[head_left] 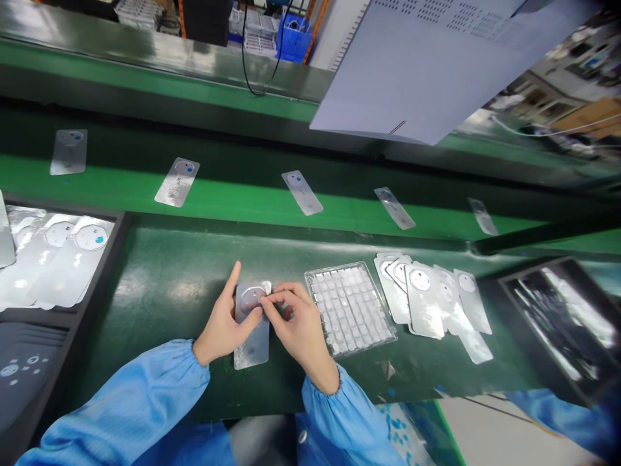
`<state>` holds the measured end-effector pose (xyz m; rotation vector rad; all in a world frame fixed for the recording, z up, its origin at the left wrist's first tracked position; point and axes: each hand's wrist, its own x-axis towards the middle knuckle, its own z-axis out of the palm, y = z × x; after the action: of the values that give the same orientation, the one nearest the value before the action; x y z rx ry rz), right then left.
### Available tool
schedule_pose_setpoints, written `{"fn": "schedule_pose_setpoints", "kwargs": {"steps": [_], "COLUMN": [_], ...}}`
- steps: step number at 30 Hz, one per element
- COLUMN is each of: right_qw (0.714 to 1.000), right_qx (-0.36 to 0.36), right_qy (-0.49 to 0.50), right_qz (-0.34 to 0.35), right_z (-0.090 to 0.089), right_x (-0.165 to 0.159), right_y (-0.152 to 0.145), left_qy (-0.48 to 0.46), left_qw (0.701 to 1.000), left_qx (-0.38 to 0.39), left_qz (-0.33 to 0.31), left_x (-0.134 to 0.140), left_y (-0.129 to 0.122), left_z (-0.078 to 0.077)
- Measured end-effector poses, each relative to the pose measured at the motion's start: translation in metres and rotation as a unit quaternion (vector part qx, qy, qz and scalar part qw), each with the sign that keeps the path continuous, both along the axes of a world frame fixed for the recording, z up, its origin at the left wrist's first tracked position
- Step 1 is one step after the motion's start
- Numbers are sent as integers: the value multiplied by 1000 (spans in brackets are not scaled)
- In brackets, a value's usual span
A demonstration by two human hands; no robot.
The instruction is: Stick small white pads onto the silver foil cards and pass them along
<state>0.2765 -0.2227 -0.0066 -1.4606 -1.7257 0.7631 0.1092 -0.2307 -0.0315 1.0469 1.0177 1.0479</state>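
A grey phone back cover (pixel 252 353) with a round camera area near its top lies on the green bench before me. My left hand (pixel 226 327) grips it from the left, thumb across its face and index finger pointing up. From the right, my right hand (pixel 295 317) pinches at the edge of the round area; fingertips hide whatever is between them. Just right of that hand is a clear tray (pixel 352 309) filled with rows of small whitish pieces. Beyond the tray, several similar silvery covers (pixel 427 301) overlap in a loose pile.
Across the back runs a green conveyor belt (pixel 233 200) carrying several spaced covers (pixel 301 192). A black divided bin (pixel 104 265) with covers stands at left, a dark tray (pixel 563 323) at right. A large white panel (pixel 412 71) hangs overhead. Another person's blue sleeve (pixel 563 414) shows lower right.
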Motion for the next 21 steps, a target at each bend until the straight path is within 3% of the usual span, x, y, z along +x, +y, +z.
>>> {"fn": "schedule_pose_setpoints", "kwargs": {"steps": [5, 8, 11, 13, 17, 21], "right_qw": [989, 944, 900, 892, 903, 903], "right_qx": [-120, -221, -214, -185, -168, -171], "right_qy": [85, 247, 378, 407, 391, 388], "right_qz": [-1, 9, -50, -75, -63, -62], "right_z": [-11, -24, -36, -43, -50, -54], "right_x": [6, 9, 12, 14, 15, 17], "right_y": [8, 6, -3, -10, -15, -15], "left_qy": [-7, 4, 1, -3, -48, 68], "left_qw": [998, 996, 993, 992, 989, 981], "left_qx": [-55, -87, -95, -87, -57, 30], "left_qz": [19, 38, 67, 87, 124, 180], "left_x": [-1, -2, -3, -2, -2, -30], "left_y": [6, 8, 10, 21, 85, 170], "left_z": [-1, -3, -5, -4, 11, 48]}}
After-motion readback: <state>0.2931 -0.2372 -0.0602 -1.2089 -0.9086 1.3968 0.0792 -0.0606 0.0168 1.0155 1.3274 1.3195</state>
